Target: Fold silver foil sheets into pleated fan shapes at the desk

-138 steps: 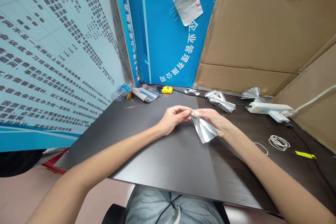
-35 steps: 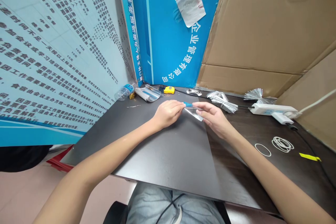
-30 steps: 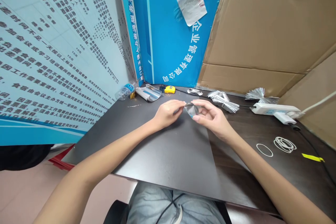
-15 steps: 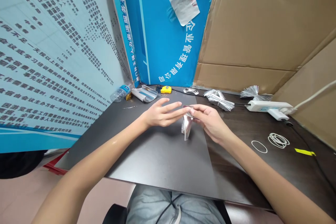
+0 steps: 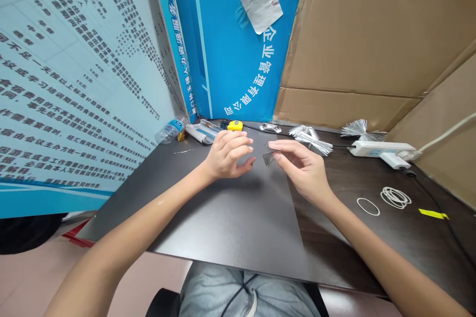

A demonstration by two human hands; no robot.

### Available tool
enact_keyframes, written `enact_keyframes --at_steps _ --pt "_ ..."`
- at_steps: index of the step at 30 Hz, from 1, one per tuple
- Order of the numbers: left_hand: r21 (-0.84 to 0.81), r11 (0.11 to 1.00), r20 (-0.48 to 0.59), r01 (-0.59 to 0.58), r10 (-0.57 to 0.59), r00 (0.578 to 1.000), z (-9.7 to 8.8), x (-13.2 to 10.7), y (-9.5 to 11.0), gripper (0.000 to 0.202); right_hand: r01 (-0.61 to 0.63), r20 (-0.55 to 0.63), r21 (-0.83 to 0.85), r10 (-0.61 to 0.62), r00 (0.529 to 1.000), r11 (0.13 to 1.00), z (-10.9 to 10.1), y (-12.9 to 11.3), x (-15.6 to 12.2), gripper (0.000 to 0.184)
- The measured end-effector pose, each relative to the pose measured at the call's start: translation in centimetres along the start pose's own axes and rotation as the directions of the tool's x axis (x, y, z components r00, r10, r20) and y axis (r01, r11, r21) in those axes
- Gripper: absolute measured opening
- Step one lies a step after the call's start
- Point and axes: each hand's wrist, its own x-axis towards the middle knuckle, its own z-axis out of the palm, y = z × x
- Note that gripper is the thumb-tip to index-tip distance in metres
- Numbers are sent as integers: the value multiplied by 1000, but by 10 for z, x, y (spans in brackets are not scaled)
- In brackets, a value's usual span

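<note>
My right hand is above the table, thumb and fingertips closed around a small, thin, shiny piece of film. The film looks dark and sticks out to the left past my thumb; part of it is hidden behind the fingers. Facing it from the left, my left hand hovers over the grey mat with nothing in it. Its fingers are bent and the thumb stands apart from them. A narrow gap separates the left fingertips from the film.
Along the back lie a plastic bottle, a rolled sheet, a yellow tape measure and bundles of silvery strips. To the right are a power strip, white rubber bands and a yellow strip.
The long silvery film that hung below my right fingers now shows only as a small dark piece. My left hand has drawn back from it, its fingers bending.
</note>
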Motion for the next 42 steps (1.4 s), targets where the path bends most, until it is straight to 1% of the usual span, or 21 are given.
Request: enact_keyframes --at_steps 3,5,7,8,11,13,17,19,20,22,23,25,26,28,30,32,36,39,42 --pt "35 994 -67 -99 101 993 2 4 11 29 62 -6 -8 -62 998 998 1 3 -1 14" --pt "-1 991 -116 -134 133 984 4 8 22 35 108 -11 -3 -108 994 994 2 5 -2 18" --pt "-65 990 -151 -122 111 982 8 12 34 38 139 -9 0 -139 990 990 2 6 -3 22" --pt "-91 991 -164 -101 85 983 10 14 39 36 144 -10 -3 -144 990 990 3 7 -4 23" --pt "-144 989 -206 -29 -1 979 16 15 50 13 140 -20 -2 -140 990 990 4 9 -5 24" --pt "-167 986 -230 0 -40 972 18 15 53 4 118 -30 7 -118 993 993 5 10 -6 23" --pt "-207 978 -240 16 -67 969 20 14 52 6 11 -39 15 -10 999 1000 6 11 -7 19" --pt "-244 969 -219 38 -93 971 19 14 52 5 -48 -44 29 49 998 998 7 10 -7 18" --pt "-273 960 -204 66 -125 971 19 15 53 3 -70 -50 47 73 996 996 8 10 -7 17" --pt "-344 921 -148 182 -244 958 19 15 57 6 -111 -75 91 118 990 990 9 10 -6 17" --pt "-380 886 -103 264 -324 940 19 15 59 9 -134 -96 111 145 985 985 9 10 -6 18" --pt "-440 788 8 432 -478 879 21 16 63 17 -181 -153 135 201 968 974 10 12 -5 22" --pt "-463 732 61 500 -537 842 22 15 65 20 -203 -180 145 227 957 969 10 13 -4 24" --pt "-508 629 138 589 -615 777 24 14 65 23 -241 -209 172 274 939 955 11 17 -4 27" --pt "-545 552 185 631 -655 732 27 13 64 25 -275 -202 211 317 927 938 12 21 -4 30" --pt "-575 500 213 648 -673 709 30 12 61 28 -301 -177 244 348 921 922 12 24 -4 32" --pt "-628 422 256 654 -682 686 33 11 55 31 -350 -109 308 399 911 884 14 27 -5 39" --pt "-655 383 280 652 -678 679 33 12 52 32 -434 -36 390 484 874 812 15 28 -5 42" --pt "-646 380 292 662 -678 674 32 12 51 32 -486 -16 453 552 834 747 18 28 -6 44"
